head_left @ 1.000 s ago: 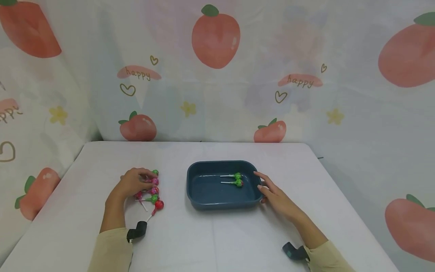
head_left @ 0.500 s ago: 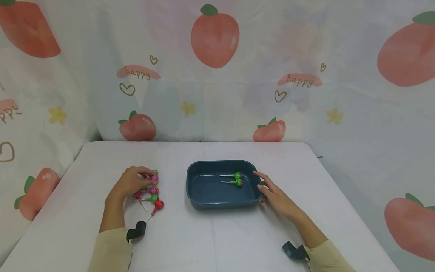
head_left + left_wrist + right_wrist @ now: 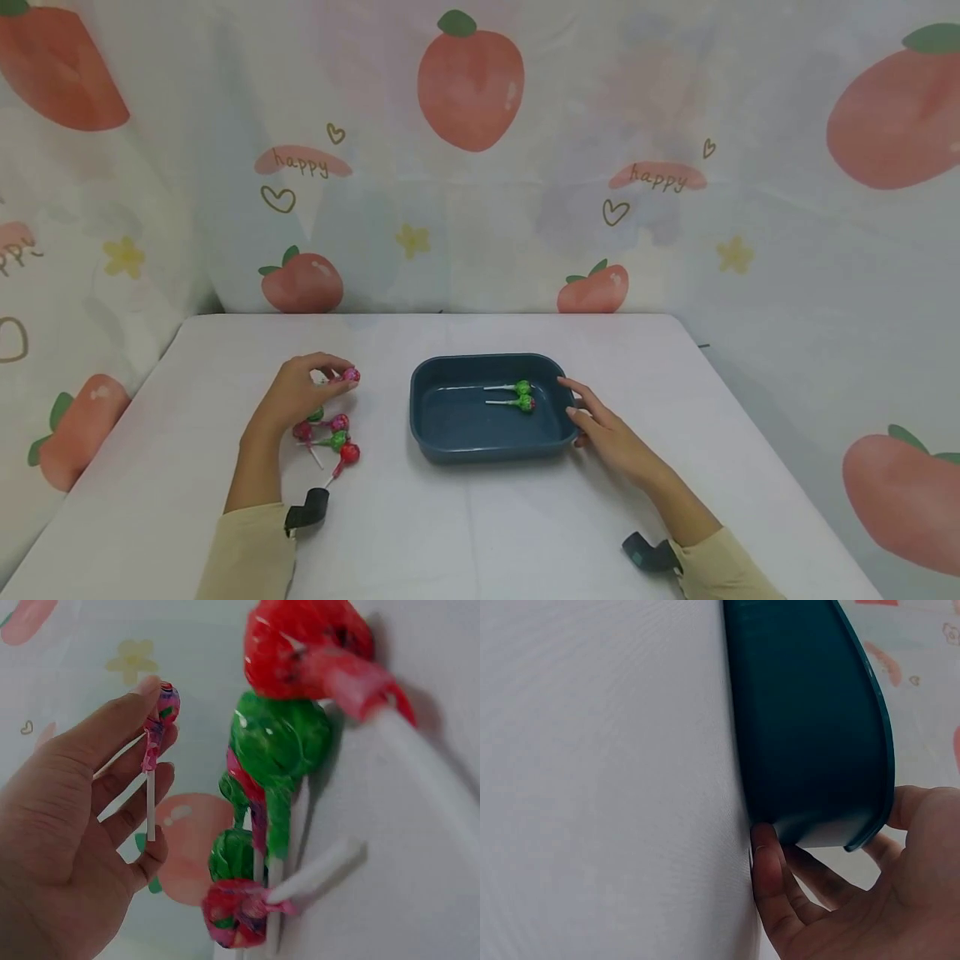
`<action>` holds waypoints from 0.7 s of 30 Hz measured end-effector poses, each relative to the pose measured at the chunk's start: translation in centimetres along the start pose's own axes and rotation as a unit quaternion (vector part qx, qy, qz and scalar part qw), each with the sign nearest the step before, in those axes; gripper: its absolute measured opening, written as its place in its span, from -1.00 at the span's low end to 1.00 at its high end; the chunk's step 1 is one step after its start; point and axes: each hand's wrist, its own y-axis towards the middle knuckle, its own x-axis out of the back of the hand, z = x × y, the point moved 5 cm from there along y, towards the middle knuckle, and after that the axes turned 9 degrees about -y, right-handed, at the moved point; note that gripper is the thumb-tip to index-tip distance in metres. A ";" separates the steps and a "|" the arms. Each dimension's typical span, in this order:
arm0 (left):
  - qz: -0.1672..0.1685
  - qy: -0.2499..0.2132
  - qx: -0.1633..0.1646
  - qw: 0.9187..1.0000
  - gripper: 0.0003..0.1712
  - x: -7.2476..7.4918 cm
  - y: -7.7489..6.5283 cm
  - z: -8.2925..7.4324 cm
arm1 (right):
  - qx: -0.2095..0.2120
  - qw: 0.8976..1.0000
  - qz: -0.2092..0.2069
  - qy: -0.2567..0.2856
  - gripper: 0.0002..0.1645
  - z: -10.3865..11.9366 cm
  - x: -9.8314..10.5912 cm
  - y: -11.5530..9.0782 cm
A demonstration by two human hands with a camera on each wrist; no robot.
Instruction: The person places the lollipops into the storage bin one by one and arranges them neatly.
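My left hand [image 3: 296, 392] pinches a pink lollipop [image 3: 351, 375] by its wrapped head between thumb and fingertips, above the left side of the table. In the left wrist view its white stick [image 3: 151, 806] points down across the fingers. Below the hand lies a cluster with a red lollipop [image 3: 349, 452], a green lollipop [image 3: 339, 439] and several others, partly hidden by the hand. My right hand [image 3: 615, 433] touches the right end of a dark blue box [image 3: 487, 455], its fingers extended at the rim and end wall. Two green lollipops [image 3: 523, 403] lie inside, sticks pointing left.
A white cloth [image 3: 480, 533] covers the table. Behind it and at the sides hangs a curtain [image 3: 480, 208] with a peach print. Black wrist cameras stick out at the left sleeve [image 3: 251, 550] and the right sleeve [image 3: 723, 567].
My left hand has lifted the pink lollipop off the cluster, moving slightly away from me and to the right. The right hand and the box have stayed put.
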 end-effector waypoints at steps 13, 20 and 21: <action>0.017 -0.011 -0.049 0.999 -0.69 -1.7 1.0 -3.8 | 0.003 1.000 -0.003 -0.001 -0.40 0.0 0.2 0.2; 0.021 -0.007 -0.069 0.997 -0.69 -3.1 1.6 -4.8 | 0.002 1.000 -0.004 0.004 -0.40 -0.2 0.1 0.2; 0.023 -0.009 -0.073 0.997 -0.70 -3.4 1.7 -4.9 | 0.001 1.000 -0.004 0.005 -0.40 -0.2 0.1 0.2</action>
